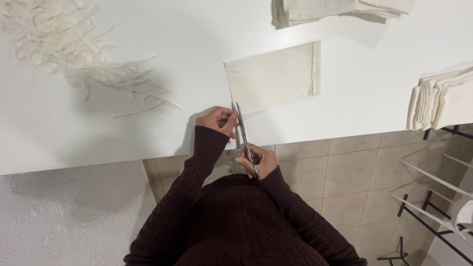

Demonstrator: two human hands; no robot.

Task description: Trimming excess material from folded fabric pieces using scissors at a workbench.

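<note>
We see one pair of scissors (245, 138) at the near edge of the desk (148, 123). Our right hand (257, 160) is curled shut around the handles, just off the desk edge. The blades point away from us and look almost closed, with the tip touching the near left corner of the cloth (273, 76).

Our left hand (218, 120) sits on the near edge of the desk, just left of the blades. Its fingers are bent and pinched together. It seems to hold something small by the blades, but we cannot tell what.

The cloth is one flat cream piece, near the middle of the desk. It looks thin, light and floppy. We think it will slide and bunch up if we push it, so it is best held by pinching a corner or an edge, close to where the blades bite. The scissors are hard metal and sharp, so we hold them only by the handles.

Now we count. There is one flat cloth. There is one folded pile (340, 10) at the far edge. There is one folded stack (438, 98) at the right edge; its pieces are too close together to count. There is one fluffy heap of thin strips (64, 44) at the far left corner, too many to count.
</note>
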